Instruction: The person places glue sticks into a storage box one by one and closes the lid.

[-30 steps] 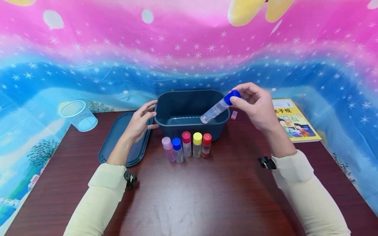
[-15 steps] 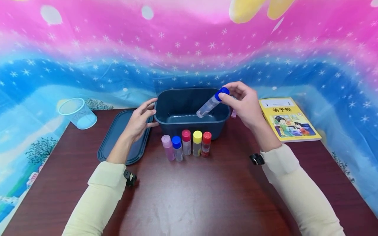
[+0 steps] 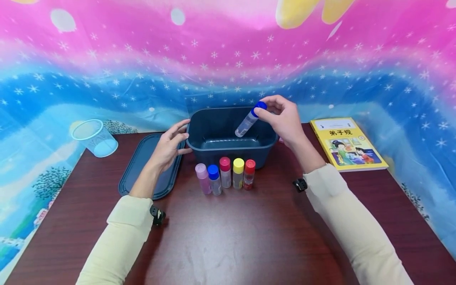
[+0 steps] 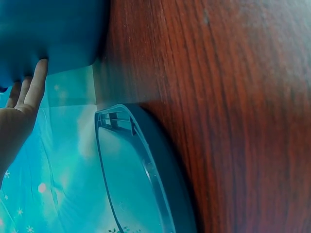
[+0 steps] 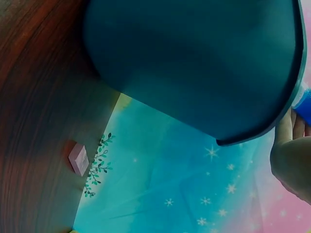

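In the head view my right hand pinches the blue cap of a clear tube-shaped bottle. The bottle slants down to the left over the opening of a dark blue-grey bin. Straight fingers of my left hand touch the bin's left end; in the left wrist view the fingertips of that hand lie against its outer wall. A row of small capped bottles stands before the bin: pink, blue-capped, dark-red-capped, yellow-capped and red-capped.
A dark lid lies flat under my left forearm. The light-blue mesh cup stands at the table's back left, and a yellow book lies to the right. A small pink block is beside the bin.
My right hand has moved left, carrying the blue-capped bottle from the bin's right rim to further over its opening. The left hand has stayed at the bin's left end.
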`<action>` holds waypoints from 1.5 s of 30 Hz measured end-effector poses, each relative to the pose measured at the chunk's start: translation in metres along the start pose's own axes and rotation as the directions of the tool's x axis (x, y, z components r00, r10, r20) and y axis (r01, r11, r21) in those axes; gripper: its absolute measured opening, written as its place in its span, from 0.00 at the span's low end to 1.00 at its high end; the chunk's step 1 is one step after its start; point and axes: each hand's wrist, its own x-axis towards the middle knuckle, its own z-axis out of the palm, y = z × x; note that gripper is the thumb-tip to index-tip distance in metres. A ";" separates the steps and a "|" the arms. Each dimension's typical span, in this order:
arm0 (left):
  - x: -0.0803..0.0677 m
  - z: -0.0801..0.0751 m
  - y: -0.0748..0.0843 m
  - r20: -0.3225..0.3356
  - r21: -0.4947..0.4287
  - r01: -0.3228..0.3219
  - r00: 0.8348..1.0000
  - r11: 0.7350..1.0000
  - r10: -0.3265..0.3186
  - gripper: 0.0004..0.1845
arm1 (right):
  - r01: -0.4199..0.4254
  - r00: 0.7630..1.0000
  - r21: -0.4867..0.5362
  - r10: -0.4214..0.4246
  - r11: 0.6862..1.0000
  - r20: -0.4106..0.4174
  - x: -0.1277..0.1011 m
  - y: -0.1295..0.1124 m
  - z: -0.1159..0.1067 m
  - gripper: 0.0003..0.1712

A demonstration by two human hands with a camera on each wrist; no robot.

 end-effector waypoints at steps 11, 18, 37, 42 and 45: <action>0.000 -0.002 -0.001 0.003 -0.005 -0.002 1.000 1.000 0.002 0.28 | -0.067 0.997 0.002 0.067 0.998 0.029 0.011 -0.002 0.011 0.21; 0.000 -0.003 -0.001 -0.001 -0.011 0.000 1.000 1.000 0.000 0.29 | -0.120 0.991 -0.016 0.121 0.993 0.049 0.019 -0.003 0.017 0.21; 0.000 -0.003 -0.004 0.010 -0.012 0.000 1.000 1.000 0.000 0.29 | -0.152 0.979 -0.105 0.164 0.983 0.118 0.033 0.007 0.028 0.20; 0.001 -0.002 -0.003 0.013 -0.016 -0.003 1.000 1.000 0.003 0.29 | -0.172 0.972 -0.108 0.186 0.979 0.141 0.035 0.009 0.029 0.20; 0.001 -0.003 -0.002 0.010 -0.011 -0.002 1.000 1.000 0.002 0.29 | -0.182 0.966 -0.095 0.196 0.979 0.169 0.037 0.009 0.032 0.20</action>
